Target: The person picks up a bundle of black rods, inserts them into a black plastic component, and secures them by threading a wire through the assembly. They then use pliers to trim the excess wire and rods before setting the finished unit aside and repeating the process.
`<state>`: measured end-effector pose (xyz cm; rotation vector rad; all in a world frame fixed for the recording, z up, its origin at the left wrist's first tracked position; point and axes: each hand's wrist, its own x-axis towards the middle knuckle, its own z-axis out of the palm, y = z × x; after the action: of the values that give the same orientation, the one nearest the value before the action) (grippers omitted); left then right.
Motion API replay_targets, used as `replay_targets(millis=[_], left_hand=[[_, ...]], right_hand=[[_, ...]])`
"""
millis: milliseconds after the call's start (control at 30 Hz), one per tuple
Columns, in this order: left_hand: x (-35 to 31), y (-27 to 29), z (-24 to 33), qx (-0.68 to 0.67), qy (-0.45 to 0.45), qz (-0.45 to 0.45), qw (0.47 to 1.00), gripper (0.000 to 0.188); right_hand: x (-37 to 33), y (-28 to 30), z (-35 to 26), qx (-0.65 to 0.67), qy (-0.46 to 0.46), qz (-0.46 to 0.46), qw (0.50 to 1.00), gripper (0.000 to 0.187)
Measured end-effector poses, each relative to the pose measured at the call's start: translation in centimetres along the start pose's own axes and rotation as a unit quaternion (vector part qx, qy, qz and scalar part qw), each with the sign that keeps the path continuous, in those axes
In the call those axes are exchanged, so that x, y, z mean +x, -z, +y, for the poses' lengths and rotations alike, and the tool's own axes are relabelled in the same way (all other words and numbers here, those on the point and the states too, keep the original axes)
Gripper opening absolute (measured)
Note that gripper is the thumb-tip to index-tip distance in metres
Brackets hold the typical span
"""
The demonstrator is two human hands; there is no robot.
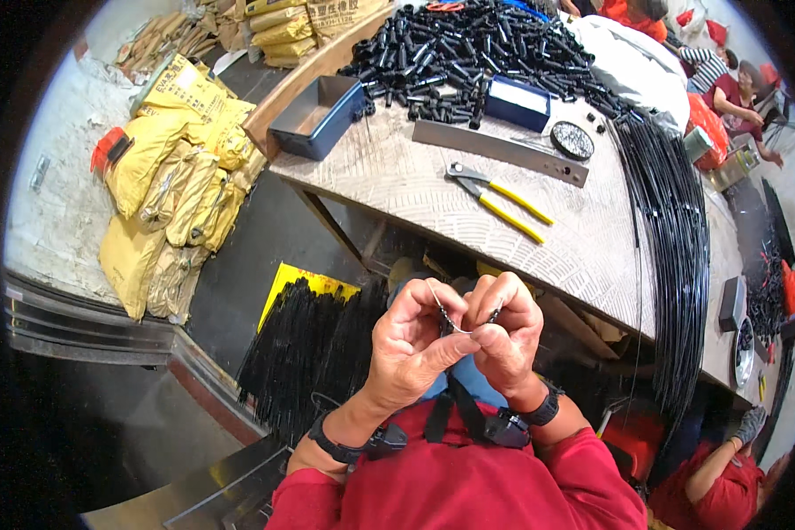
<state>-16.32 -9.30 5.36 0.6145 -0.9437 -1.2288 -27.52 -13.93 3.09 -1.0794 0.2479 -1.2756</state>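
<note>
A workbench (596,265) was positioned beyond both hands. Black tubular parts (442,66) were heaped across its far side; long black rods (671,238) were laid right of the right hand. The left hand (412,349) and right hand (510,331) were nearly closed, fingers curled. Pliers (512,218) were placed beyond the right hand. A thin, curved wire (458,329) with small dark pieces was pinched between both hands. The wire was judged light, springy and easily kinked; a thumb-and-forefinger grip beside the dark pieces was considered suitable.
</note>
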Motion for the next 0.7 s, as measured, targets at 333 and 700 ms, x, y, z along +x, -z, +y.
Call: replay_targets(millis=[333, 700], left_hand=[[1.2, 5.7, 1.1, -0.009, 0.046, -0.068, 0.997, 0.018], [1.6, 7.8, -0.2, -0.045, 0.048, 0.015, 0.998, 0.02]], right_hand=[[10.9, 2.5, -4.8, -0.192, -0.361, -0.41, 0.816, 0.022], [30.9, 19.3, -8.0, -0.837, -0.059, -0.034, 0.543, 0.018]])
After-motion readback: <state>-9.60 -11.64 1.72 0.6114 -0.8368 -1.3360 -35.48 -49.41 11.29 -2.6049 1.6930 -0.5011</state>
